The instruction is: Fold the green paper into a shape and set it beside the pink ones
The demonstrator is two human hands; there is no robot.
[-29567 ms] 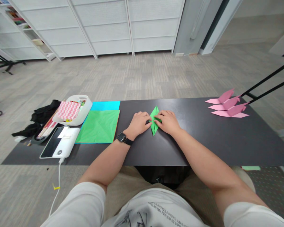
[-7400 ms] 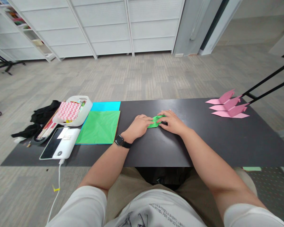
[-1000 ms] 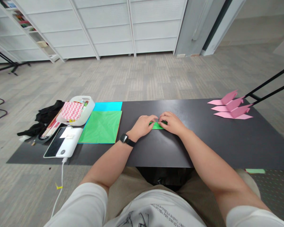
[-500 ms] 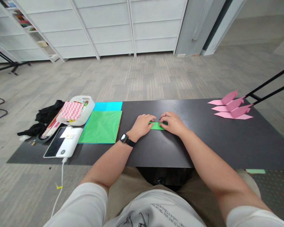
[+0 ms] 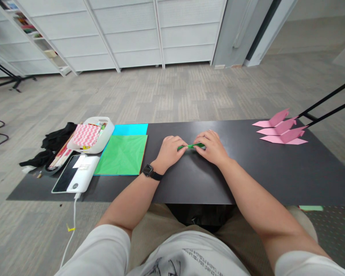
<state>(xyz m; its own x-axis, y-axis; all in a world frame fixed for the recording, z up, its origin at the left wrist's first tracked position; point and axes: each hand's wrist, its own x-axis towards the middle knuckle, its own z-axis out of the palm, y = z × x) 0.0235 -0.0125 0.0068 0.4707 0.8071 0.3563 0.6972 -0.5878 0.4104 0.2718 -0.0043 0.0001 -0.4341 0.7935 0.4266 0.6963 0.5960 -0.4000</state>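
- On the near side, over the flat dark counter (image 5: 202,180), the bare left hand (image 5: 169,149) pinched one end of a slim, folded green paper strip (image 5: 191,146)!
- The bare right hand (image 5: 212,147) gripped the other end.
- Edge-on between them, it showed brightest mid-length: apparently a creasing step, calling for even, steady pressure.
- Farther off, right, three pink folded-paper birds (image 5: 286,126) stood in line.

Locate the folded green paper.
Near the head view's centre, the folded green paper is held over the dark table between the left hand and right hand; flat green sheet to its left, pink paper figures to its right.
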